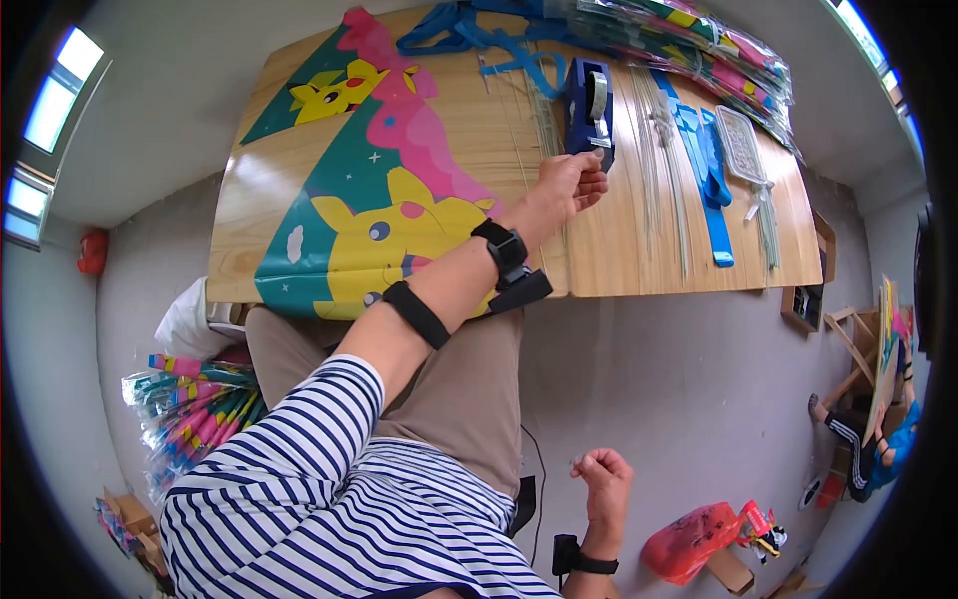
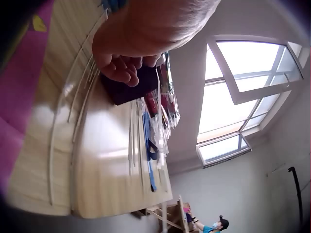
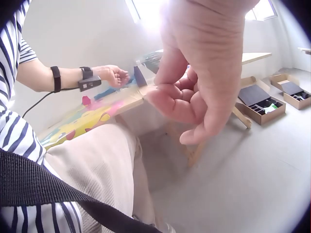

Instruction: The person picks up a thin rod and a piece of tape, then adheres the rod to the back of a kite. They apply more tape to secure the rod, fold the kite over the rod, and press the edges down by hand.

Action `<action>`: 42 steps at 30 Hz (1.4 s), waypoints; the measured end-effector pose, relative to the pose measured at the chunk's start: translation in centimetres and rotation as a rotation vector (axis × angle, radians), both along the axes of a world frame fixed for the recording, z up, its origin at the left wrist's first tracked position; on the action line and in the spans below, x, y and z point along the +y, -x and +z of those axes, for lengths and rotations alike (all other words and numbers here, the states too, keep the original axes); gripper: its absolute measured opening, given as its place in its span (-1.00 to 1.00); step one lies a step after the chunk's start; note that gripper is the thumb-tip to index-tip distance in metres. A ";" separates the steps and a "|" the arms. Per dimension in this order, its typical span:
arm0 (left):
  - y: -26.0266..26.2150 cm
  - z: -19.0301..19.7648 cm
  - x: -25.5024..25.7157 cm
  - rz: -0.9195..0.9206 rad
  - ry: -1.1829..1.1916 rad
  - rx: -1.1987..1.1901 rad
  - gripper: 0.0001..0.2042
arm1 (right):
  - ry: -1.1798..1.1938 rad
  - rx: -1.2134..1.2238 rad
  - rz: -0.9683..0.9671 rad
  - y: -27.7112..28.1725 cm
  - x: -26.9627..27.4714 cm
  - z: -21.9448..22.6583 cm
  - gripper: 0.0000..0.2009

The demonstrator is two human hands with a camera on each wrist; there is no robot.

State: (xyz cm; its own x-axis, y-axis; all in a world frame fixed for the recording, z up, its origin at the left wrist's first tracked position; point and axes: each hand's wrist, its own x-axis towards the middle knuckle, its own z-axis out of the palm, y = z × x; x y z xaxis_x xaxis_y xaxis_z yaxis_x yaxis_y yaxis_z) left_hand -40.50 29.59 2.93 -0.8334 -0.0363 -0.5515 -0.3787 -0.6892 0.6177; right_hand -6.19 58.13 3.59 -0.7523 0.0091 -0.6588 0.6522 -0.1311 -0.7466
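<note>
My left hand (image 1: 574, 187) is at the front end of a dark blue tape dispenser (image 1: 577, 105), its thumb and forefinger pinching the end of the clear tape at the cutter. The tape roll (image 1: 596, 97) sits upright in the dispenser. In the left wrist view the curled fingers (image 2: 119, 70) overlap the dispenser's dark side. My right hand (image 1: 605, 486) hangs away from the table at the lower right, fingers loosely curled. The right wrist view shows its thumb and forefinger close together, with nothing visible between them. A kite sheet (image 1: 334, 215) printed with yellow characters lies left of the dispenser.
Thin pale rods (image 1: 659, 150) and blue ribbon straps (image 1: 711, 170) lie right of the dispenser, near a clear plastic box (image 1: 739, 143). Bagged kites (image 1: 689, 50) are piled at the back. Another person (image 1: 888, 449) sits at far right. A red bag (image 1: 692, 544) is on the floor.
</note>
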 end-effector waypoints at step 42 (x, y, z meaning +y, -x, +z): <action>0.1 -1.4 3.0 0.023 0.022 0.043 -0.89 | -0.276 0.118 -0.022 -2.1 1.2 -5.9 -0.95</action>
State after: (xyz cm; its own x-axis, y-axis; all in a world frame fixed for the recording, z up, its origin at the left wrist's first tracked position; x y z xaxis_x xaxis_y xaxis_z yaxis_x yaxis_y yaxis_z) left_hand -40.63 32.61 1.58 -0.8548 -0.0675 -0.5145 -0.3360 -0.6836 0.6479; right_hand -4.07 59.32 -2.31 -0.8213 0.1930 -0.5369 0.5578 0.0739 -0.8267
